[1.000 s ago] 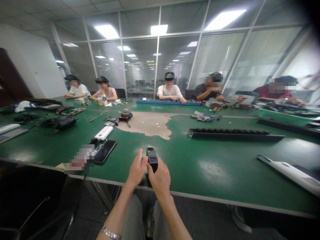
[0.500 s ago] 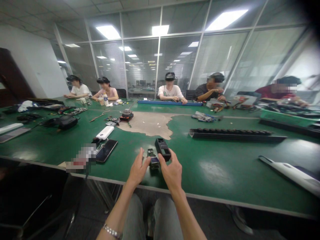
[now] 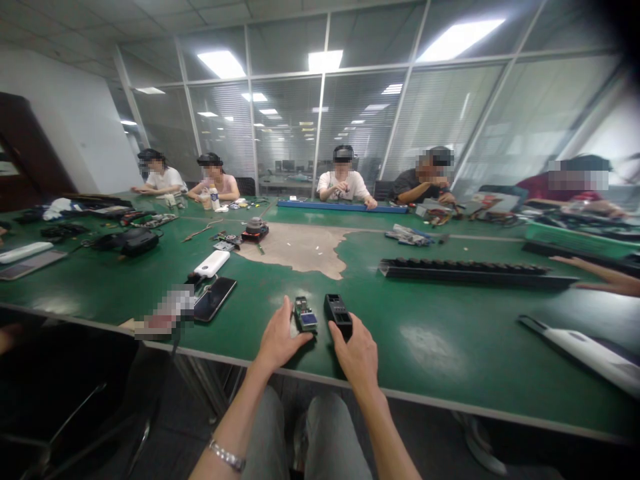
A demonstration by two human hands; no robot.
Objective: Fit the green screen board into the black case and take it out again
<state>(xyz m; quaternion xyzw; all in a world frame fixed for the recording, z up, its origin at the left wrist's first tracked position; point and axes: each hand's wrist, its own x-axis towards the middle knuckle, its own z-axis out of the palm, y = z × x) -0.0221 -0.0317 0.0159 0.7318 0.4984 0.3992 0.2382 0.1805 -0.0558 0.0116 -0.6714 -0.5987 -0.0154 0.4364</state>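
Observation:
My left hand (image 3: pixel 280 340) lies on the near side of the table with fingers and thumb spread apart. Along its inner side is a small green circuit board (image 3: pixel 306 315) with a bluish display; the thumb reaches past its near end, and whether it touches the board I cannot tell. My right hand (image 3: pixel 359 347) grips a black plastic housing (image 3: pixel 339 313) between thumb and fingers. Rectangular openings show on the housing's upper face. A gap of bare green table separates board and housing.
A dark phone (image 3: pixel 215 299) and a white power bank (image 3: pixel 212 264) lie to the left. Ahead is a long black rail (image 3: pixel 475 273). A white long-shaped device (image 3: pixel 580 350) sits at right. Several people work opposite; another person's arm (image 3: pixel 603 277) reaches in from the right.
My right hand has moved right with the black housing, away from the circuit board. My left thumb has shifted down off the display. Another person's arm has appeared at right.

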